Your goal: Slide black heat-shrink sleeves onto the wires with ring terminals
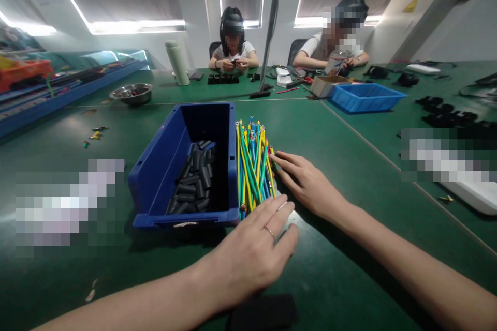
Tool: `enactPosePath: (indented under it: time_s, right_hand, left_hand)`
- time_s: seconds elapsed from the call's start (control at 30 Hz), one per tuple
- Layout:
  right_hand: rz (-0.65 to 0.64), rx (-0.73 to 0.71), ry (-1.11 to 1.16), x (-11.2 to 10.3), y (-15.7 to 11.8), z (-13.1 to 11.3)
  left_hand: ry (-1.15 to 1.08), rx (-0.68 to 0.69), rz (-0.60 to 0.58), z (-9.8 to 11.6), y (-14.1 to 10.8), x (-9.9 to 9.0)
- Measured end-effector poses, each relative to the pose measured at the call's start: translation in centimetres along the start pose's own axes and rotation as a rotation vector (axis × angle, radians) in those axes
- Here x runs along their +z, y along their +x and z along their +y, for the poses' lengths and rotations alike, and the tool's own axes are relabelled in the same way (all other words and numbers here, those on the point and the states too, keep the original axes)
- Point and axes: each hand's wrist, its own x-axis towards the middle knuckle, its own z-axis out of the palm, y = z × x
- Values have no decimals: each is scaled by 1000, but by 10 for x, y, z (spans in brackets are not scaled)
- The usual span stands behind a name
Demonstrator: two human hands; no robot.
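Observation:
A bundle of yellow, green and blue wires [251, 165] with metal ends lies on the green table [349, 165], right beside a blue bin [163, 165]. The bin holds several short black tubes [194, 178]. My left hand [252, 248], with a ring on one finger, rests flat at the near end of the wires, its fingertips touching them. My right hand [306, 181] lies flat against the right side of the bundle, fingers spread. Neither hand grips anything.
Two people sit at the far side of the table, working with their hands. Between us stand a metal bowl [131, 93], a pale green bottle [177, 63], a pole [271, 26], a cardboard box [328, 85] and a blue tray [365, 97]. Black parts [446, 114] lie at right.

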Motion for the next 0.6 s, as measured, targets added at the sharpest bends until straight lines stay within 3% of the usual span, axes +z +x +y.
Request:
enactPosePath:
  time_s: [0.23, 0.4, 0.6]
  right_hand:
    - [6, 18, 48, -8, 0, -2]
    - [4, 17, 21, -8, 0, -4]
    - [-3, 9, -13, -5, -2, -7]
  left_hand:
    - [3, -34, 56, 0, -5, 7]
    - [-89, -23, -14, -7, -2, -1]
    - [-40, -44, 12, -5, -1, -1]
